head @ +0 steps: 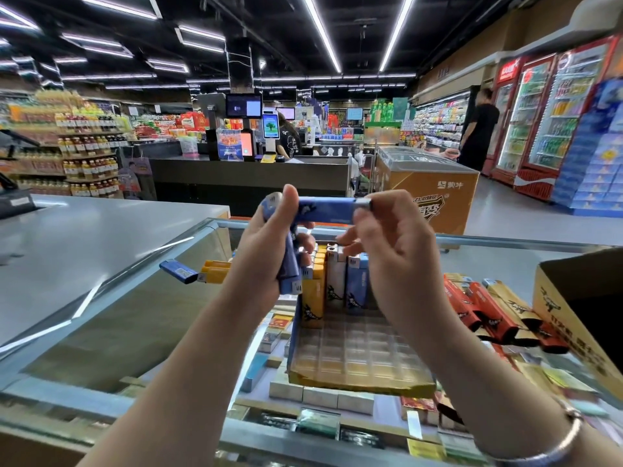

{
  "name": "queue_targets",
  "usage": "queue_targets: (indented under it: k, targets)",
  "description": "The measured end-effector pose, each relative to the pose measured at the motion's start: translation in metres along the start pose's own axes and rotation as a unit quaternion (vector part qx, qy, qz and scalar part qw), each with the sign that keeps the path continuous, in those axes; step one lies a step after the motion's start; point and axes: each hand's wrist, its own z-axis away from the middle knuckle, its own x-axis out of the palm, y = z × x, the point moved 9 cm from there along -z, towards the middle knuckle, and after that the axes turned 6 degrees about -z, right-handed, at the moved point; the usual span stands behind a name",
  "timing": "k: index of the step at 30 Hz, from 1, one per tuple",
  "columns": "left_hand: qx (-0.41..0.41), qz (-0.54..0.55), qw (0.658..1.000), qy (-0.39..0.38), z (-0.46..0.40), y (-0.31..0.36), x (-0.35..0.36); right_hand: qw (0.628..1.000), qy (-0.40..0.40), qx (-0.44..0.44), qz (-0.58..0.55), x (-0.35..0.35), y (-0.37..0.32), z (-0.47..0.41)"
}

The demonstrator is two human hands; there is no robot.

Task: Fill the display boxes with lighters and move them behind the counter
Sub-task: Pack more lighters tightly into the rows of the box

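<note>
- Lighters: my left hand (269, 244) grips a small bundle of blue ones (289, 264), fingers curled round it, thumb up against the one being drawn off.
- My right hand (387, 251) pinches the metal end of a single blue lighter (325, 210), held level above the box; I judge it is being pulled from the bundle so it can be turned upright and dropped into a slot.
- The box (357, 362) sits on the glass bench (141, 318) right under both hands, so each lighter only has to go straight down. Its far row holds upright yellow, white and blue lighters (332, 281); the near cells of its clear tray are unfilled, so filling looks early.
- Spare stock lies within reach: a blue and two yellow lighters (199, 272) loose on the glass to the left, red and tan ones (488, 311) lying to the right beside an open carton (580, 298).
- Hard to tell: how many lighters the left hand holds, since the palm and fingers cover them; the print on the lighters is blurred.
- The carton runs out of view at the right edge, so its contents are unseen. Goods under the glass are smeared by reflections.
</note>
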Motion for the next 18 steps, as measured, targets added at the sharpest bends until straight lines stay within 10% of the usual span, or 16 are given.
queue_targets:
  k: [7,18]
  targets:
    - [0.041,-0.052,0.996,0.053,-0.001,0.009,-0.016,0.986,0.130,0.069,-0.085,-0.059,0.024,-0.022]
    - [0.142,-0.431,0.891,0.008,0.003,0.002,0.005,0.971,-0.147,0.040,0.182,-0.009,0.035,-0.017]
